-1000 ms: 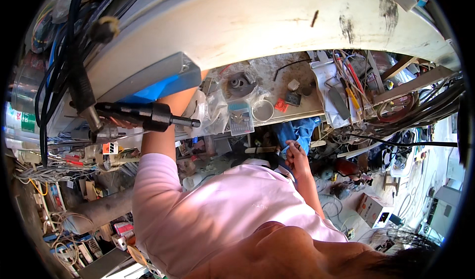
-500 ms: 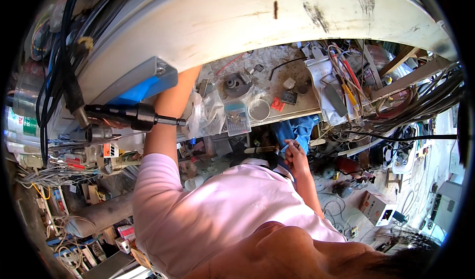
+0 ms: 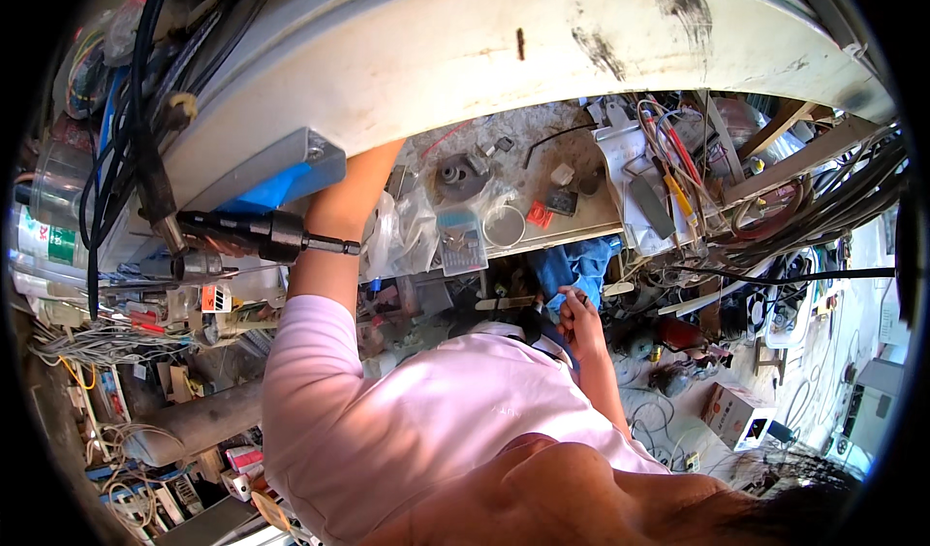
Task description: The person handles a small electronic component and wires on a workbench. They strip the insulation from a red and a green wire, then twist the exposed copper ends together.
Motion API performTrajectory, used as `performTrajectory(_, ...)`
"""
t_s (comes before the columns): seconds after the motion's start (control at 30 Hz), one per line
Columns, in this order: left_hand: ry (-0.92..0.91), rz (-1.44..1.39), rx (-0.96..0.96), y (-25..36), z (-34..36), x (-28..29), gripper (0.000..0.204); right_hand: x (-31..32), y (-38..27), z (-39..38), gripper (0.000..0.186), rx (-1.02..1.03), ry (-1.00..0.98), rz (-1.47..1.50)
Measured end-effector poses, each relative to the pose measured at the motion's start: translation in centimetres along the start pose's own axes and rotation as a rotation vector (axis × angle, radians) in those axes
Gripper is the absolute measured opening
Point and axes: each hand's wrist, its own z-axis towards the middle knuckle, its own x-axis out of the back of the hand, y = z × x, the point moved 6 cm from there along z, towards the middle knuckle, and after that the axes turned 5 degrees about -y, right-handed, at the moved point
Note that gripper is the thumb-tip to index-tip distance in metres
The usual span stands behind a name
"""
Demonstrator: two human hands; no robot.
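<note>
My left forearm [image 3: 339, 197] reaches up behind a large cream panel [image 3: 455, 71], which hides my left hand. Lower right of the middle, my right hand [image 3: 578, 321] is held in front of my body with its fingers curled in. Whether something small is between those fingers cannot be made out. Blue denim cloth [image 3: 572, 265] lies just beyond the right hand. A black tool with a hex shank [image 3: 281, 236] crosses in front of my left forearm. Beside that forearm are a crumpled clear plastic bag [image 3: 412, 221] and a clear compartment box [image 3: 462, 241].
On the cluttered workbench [image 3: 542, 163] are a round grey metal part [image 3: 460, 173], a ring-shaped container [image 3: 504, 225] and a small red square [image 3: 540, 214]. Screwdrivers and cables crowd its right side. Black cables [image 3: 97, 158] hang at left. A cardboard box [image 3: 736, 415] stands on the floor at right.
The view has shifted slightly, so the panel and bench sit a little lower and further left. My right hand is slightly lower, its fingers still curled. My left hand stays hidden.
</note>
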Motion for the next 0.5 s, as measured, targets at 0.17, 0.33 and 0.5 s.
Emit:
performTrajectory(0.17, -0.009, -0.003, 0.083, -1.3, 0.2, -0.6, 0.027, 0.2, 0.2, 0.3, 0.019, -0.004, -0.005, 0.003)
performTrajectory(0.33, -0.075, -0.058, 0.174, -2.2, 3.2, -2.4, 0.027, 0.6, 0.6, 0.5, 0.019, 0.001, -0.004, -0.001)
performTrajectory(0.5, -0.156, -0.15, 0.283, -6.0, 2.8, -5.2, 0.027, 0.2, 0.0, 0.3, 0.019, -0.015, -0.017, -0.018)
